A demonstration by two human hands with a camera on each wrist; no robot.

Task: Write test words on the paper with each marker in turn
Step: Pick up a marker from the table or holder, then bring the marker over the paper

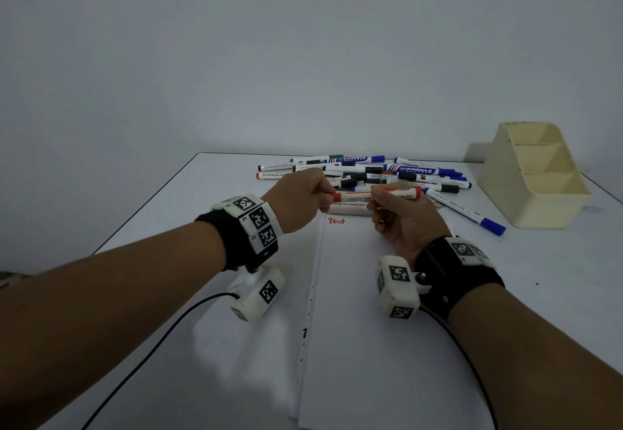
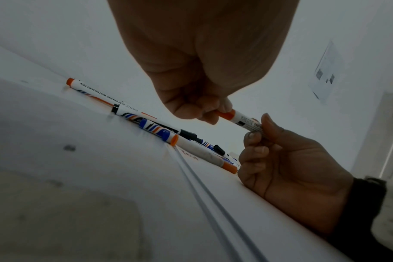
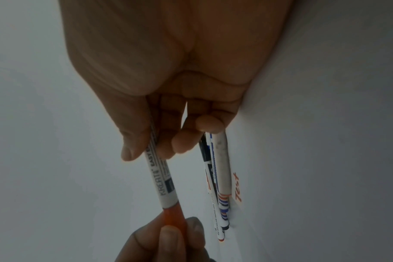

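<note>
Your left hand (image 1: 300, 202) pinches the orange cap (image 1: 336, 197) of a white-barrelled orange marker (image 1: 377, 195), fingers curled round that end, while your right hand (image 1: 403, 219) grips the printed barrel between thumb and fingers. The marker lies level between the two hands, held in the air just above the far edge of the paper (image 1: 387, 311); whether the cap is fully seated or partly drawn off the barrel cannot be told. The heel of your right hand rests on the paper. Directly below the held marker a second white marker with orange ends (image 1: 349, 209) lies on the counter (image 1: 188, 214), and just on the near side of it the word "Test" (image 1: 336, 221) stands in orange at the top left corner of the sheet. Farther out, a loose pile of markers (image 1: 381, 173) with blue, black and orange caps is spread across the far part of the counter, one blue-capped marker (image 1: 467, 207) reaching out to the right toward a cream desk organiser (image 1: 532, 177) with stepped compartments. A black cable (image 1: 161, 338) runs from your left wrist camera across the counter toward you.
</note>
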